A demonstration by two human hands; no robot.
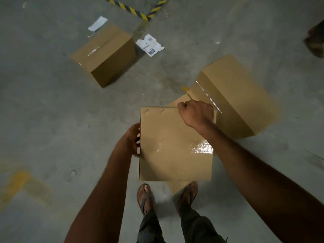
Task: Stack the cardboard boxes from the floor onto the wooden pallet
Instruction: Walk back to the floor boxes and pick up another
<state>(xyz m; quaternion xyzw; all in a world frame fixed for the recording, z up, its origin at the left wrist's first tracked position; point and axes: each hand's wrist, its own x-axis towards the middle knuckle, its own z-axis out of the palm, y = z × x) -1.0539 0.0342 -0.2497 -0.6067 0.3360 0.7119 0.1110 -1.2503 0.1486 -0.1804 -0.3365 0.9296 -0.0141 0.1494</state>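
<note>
I hold a taped cardboard box in front of me, above my feet. My left hand grips its left edge, fingers curled round the side. My right hand curls over its far right corner. A second cardboard box stands on the concrete floor just right of the held one. A third cardboard box sits on the floor further away to the left. No wooden pallet is in view.
Torn paper labels and a paper scrap lie on the floor near the far box. Yellow-black hazard tape marks the floor at the top. Faded yellow paint is at the lower left. A dark object sits at the right edge.
</note>
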